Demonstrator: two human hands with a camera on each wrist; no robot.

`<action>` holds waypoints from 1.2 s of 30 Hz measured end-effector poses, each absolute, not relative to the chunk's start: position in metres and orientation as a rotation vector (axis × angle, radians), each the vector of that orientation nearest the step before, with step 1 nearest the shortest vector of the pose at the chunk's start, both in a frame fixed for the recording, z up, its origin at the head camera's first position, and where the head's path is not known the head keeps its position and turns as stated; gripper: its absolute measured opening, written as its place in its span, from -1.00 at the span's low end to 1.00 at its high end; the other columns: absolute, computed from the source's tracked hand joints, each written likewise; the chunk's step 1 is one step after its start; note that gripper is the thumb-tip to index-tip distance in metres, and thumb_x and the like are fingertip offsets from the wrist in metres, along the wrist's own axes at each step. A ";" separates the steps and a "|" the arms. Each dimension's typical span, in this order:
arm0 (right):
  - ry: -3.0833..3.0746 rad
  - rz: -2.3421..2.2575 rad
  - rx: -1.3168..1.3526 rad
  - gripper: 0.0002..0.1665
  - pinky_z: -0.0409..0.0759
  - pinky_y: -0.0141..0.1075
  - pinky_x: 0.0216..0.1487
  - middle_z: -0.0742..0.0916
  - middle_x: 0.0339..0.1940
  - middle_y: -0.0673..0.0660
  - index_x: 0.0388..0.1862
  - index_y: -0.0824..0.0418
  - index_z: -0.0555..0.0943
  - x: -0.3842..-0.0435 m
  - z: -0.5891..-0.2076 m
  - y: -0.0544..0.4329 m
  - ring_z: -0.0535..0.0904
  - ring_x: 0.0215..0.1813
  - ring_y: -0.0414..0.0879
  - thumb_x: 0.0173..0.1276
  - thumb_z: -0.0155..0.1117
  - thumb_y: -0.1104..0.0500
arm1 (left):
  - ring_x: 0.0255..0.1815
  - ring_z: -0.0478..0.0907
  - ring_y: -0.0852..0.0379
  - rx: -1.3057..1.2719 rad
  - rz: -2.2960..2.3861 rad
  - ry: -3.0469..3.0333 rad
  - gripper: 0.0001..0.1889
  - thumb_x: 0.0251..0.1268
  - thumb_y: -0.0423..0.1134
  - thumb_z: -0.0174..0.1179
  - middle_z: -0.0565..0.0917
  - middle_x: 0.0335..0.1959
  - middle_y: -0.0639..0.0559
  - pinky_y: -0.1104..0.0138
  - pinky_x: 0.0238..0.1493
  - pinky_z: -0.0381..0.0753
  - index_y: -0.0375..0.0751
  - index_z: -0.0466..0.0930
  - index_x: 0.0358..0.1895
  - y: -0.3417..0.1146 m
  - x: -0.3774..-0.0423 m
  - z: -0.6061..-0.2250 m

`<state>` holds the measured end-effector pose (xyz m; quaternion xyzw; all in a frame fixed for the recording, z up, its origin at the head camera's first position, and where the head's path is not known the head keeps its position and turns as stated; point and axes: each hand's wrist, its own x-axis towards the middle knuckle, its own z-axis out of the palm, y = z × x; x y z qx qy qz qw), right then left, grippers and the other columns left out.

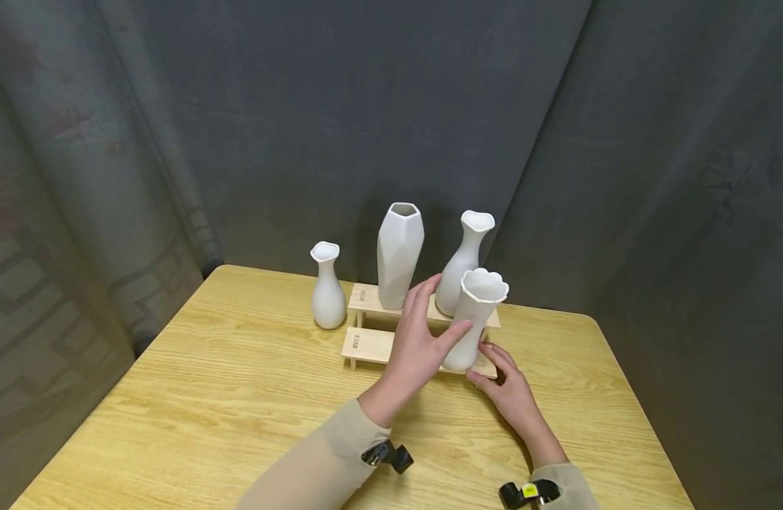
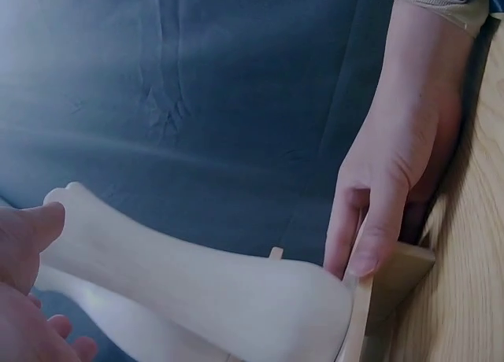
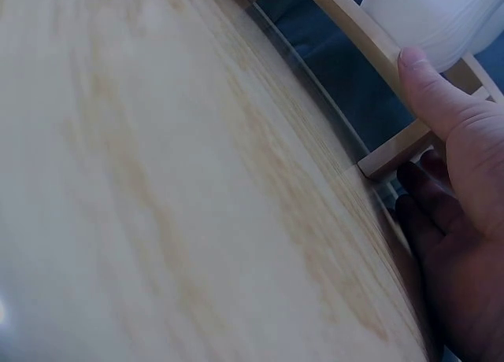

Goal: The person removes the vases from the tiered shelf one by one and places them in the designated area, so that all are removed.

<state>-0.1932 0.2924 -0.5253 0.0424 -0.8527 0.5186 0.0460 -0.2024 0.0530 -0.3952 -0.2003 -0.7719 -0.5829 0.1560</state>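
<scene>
A white vase with a scalloped rim stands at the right end of the lower step of the wooden two-step stand. My left hand is beside it, thumb tip overlapping its side, the other fingers spread to its left toward a white narrow-necked vase. In the left wrist view, the thumb lies near the scalloped rim, fingers apart from it. My right hand grips the stand's right end at the lower step. The right wrist view shows its thumb on the board's edge, its other fingers down by the leg.
A tall faceted white vase stands on the upper step, left of the narrow-necked one. Left of the stand, a smaller white vase is on the wooden table. Grey curtains hang close behind the table and at its sides.
</scene>
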 end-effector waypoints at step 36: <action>-2.585 1.596 0.146 -0.10 0.19 0.30 0.67 0.30 0.76 0.27 0.74 0.21 0.38 -0.192 -0.524 0.291 0.10 0.77 0.32 0.57 0.52 0.02 | 0.27 0.66 0.01 -0.464 -1.640 -2.261 -0.23 0.35 -0.13 0.62 0.65 0.29 -0.02 -0.02 0.29 0.67 -0.04 0.49 0.59 0.093 -0.214 -0.408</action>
